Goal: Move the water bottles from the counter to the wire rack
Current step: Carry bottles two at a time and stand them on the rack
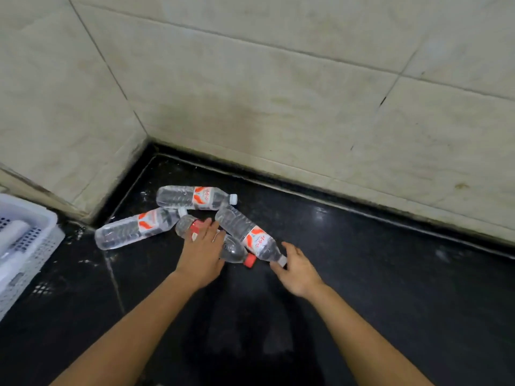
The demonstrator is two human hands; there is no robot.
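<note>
Several clear water bottles lie on their sides in a loose pile near the corner of the black counter (362, 274). A white-capped bottle (195, 196) lies nearest the wall, and another white-capped bottle (133, 229) lies to the left. My left hand (200, 254) rests palm down on the middle of a red-capped bottle (235, 250), fingers flat rather than wrapped. A third white-capped bottle (250, 235) lies diagonally across it. My right hand (298, 271) is at that bottle's cap end, thumb and fingers spread around the cap.
Beige tiled walls (278, 93) meet in a corner just behind the bottles. A white perforated plastic basket (41, 235) sits at the left edge with a pale object inside. The counter has a raised dark lip along the wall.
</note>
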